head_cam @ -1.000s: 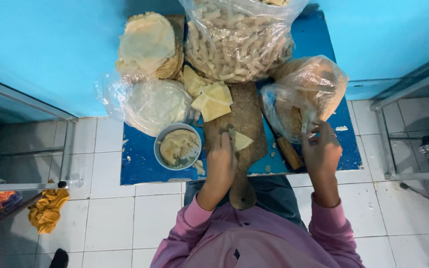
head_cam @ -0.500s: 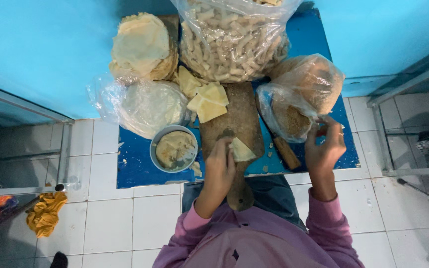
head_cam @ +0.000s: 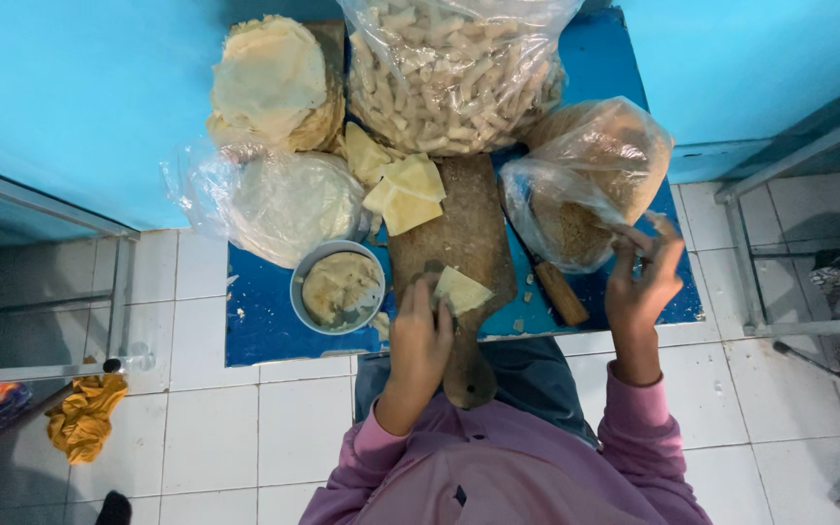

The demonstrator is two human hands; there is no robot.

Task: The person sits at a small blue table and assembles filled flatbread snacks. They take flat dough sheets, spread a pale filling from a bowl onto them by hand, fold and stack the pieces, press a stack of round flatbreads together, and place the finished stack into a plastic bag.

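Observation:
A wooden cutting board [head_cam: 464,228] lies on a low blue table [head_cam: 264,321]. My left hand [head_cam: 420,335] rests on the board's near end, fingers touching a pale yellow dough square [head_cam: 461,290]. My right hand [head_cam: 642,277] is raised with fingers spread at the edge of a clear plastic bag of brown filling [head_cam: 585,180]; nothing shows in its grip. More cut dough squares [head_cam: 402,185] are piled at the board's far end. A round metal bowl of pale paste [head_cam: 340,288] sits just left of the board.
A large bag of finished rolled pieces [head_cam: 454,73] stands at the back, a stack of round wrappers [head_cam: 269,78] to its left, bagged wrappers [head_cam: 279,199] below. A wooden knife handle [head_cam: 561,292] lies right of the board. A yellow cloth [head_cam: 85,413] is on the tiled floor.
My right hand lifted from the table's near edge up to the brown filling bag and spread its fingers. My left hand stayed on the board with the dough square.

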